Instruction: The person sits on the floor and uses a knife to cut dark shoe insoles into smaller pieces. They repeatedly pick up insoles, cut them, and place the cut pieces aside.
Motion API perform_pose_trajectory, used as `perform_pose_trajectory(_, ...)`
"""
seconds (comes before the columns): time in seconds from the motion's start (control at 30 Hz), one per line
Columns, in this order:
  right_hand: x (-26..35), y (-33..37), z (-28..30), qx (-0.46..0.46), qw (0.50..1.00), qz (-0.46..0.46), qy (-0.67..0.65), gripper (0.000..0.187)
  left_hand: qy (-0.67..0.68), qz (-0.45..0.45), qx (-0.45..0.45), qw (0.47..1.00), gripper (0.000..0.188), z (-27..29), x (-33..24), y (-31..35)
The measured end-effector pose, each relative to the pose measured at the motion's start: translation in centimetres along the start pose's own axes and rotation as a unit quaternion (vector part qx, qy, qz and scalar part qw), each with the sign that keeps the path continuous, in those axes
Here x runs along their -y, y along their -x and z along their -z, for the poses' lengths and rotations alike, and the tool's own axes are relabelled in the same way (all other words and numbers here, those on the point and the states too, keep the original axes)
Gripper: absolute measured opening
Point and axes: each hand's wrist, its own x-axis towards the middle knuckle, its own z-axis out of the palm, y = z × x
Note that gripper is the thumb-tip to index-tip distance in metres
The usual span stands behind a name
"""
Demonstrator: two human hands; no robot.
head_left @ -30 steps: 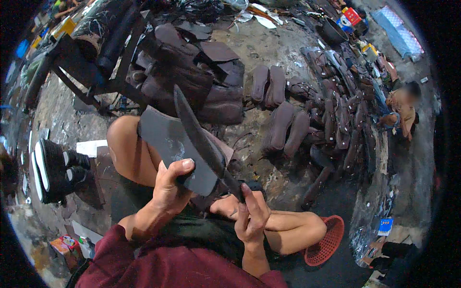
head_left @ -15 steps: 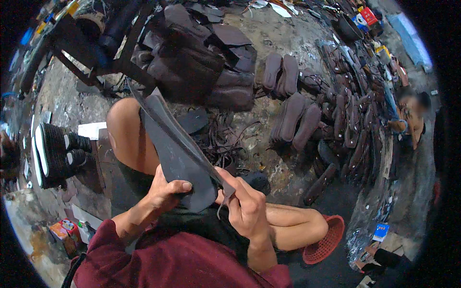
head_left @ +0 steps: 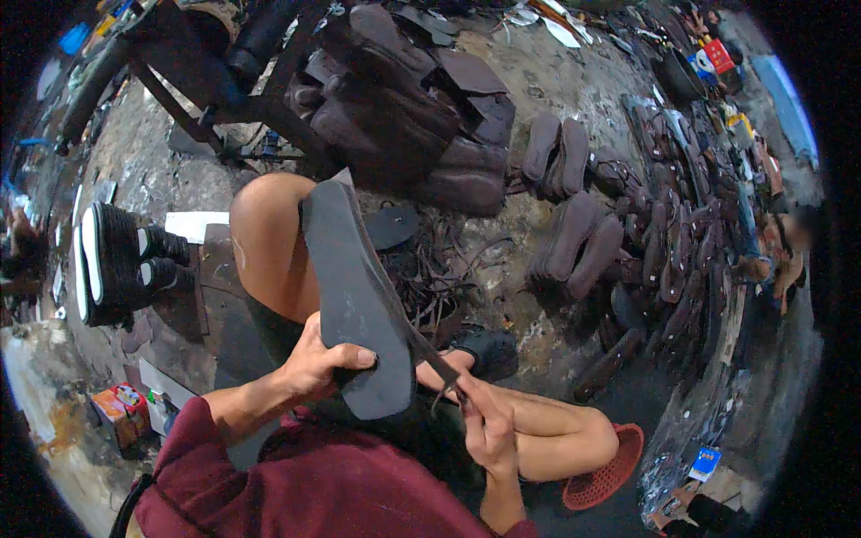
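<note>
A grey, sole-shaped sheet (head_left: 357, 278) slants up from my lap past my raised left knee. My left hand (head_left: 314, 363) grips its lower left edge, the thumb pressed flat on the top face. Along the sheet's right edge runs a narrow dark strip (head_left: 432, 357), whose lower end stands away from the sheet. That end is pinched between the closed fingers of my right hand (head_left: 490, 429), to the right of the sheet. The fingers of my left hand under the sheet are hidden.
Trimmed strips (head_left: 444, 269) lie tangled beyond my hands. Brown moulded sheets (head_left: 386, 125) are piled farther off, with stacked brown soles (head_left: 574, 247) to their right. Black soles (head_left: 112, 260) stand at left. A dark metal stand (head_left: 202, 85) rises upper left; a red basket (head_left: 610, 471) sits by my knee.
My right hand has moved right and slightly down, drawing the strip's end away from the sheet. The sheet now shows more of its flat face. The whole view has shifted somewhat.
</note>
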Motion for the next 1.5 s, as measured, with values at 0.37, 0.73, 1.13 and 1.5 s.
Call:
perform_pose_trajectory(0.37, 0.6, -11.9, -6.4, -0.061, 0.991, 0.103, -0.057, 0.043, -0.058, -0.039, 0.070, 0.995, 0.047, 1.2, 0.6, -0.7)
perform_pose_trajectory(0.73, 2.1, -16.5, -6.3, -0.101, 0.977, 0.149, -0.112, 0.045, -0.209, -0.088, 0.165, 0.960, 0.067, 1.6, 0.0, -1.0)
perform_pose_trajectory(1.13, -1.4, -2.3, -5.0, -0.090, 0.987, 0.089, -0.097, 0.040, -0.035, -0.057, 0.042, 0.997, 0.021, 0.7, -3.0, -1.6)
perform_pose_trajectory(1.5, -0.6, -0.2, -0.2, -0.042, 0.999, 0.026, 0.010, 0.040, -0.116, -0.069, 0.098, 0.986, 0.017, -1.0, -2.4, -1.1)
